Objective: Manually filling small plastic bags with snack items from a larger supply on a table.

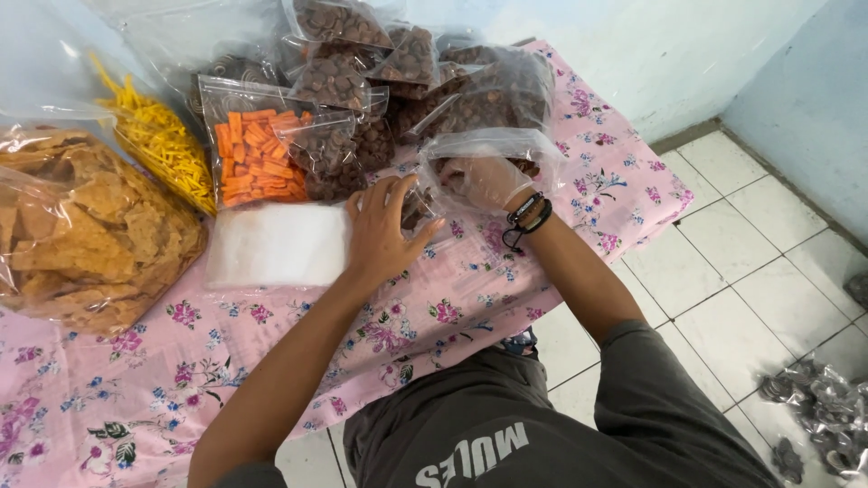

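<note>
We take the pink floral tablecloth (506, 298) as our landmark; it covers the table and everything else is placed against it.

At its far-left edge sits the biggest thing, a large clear bag of golden crackers (86, 230). Just behind that lies a bag of yellow stick snacks (163, 140). Toward the cloth's middle stands a smaller clear bag of orange sticks (258, 158), and across the far middle is a heap of bags of brown chip snacks (380, 86). A flat stack of empty clear plastic bags (276, 244) lies on the cloth in front of the orange sticks.

What our hands work on is a clear plastic bag (488, 154) holding some brown snacks, lying on the cloth just in front of the brown heap, right of the flat stack. Its mouth faces us and to the right, with its long axis running roughly left to right.

Our right hand (484, 181) is nearer: it is inside the bag, fingers loosely curled, seemingly around brown pieces, though the plastic blurs this. Our left hand (384, 226) lies flat, fingers spread, pressing on the bag's left end, its heel touching the edge of the flat stack.
</note>
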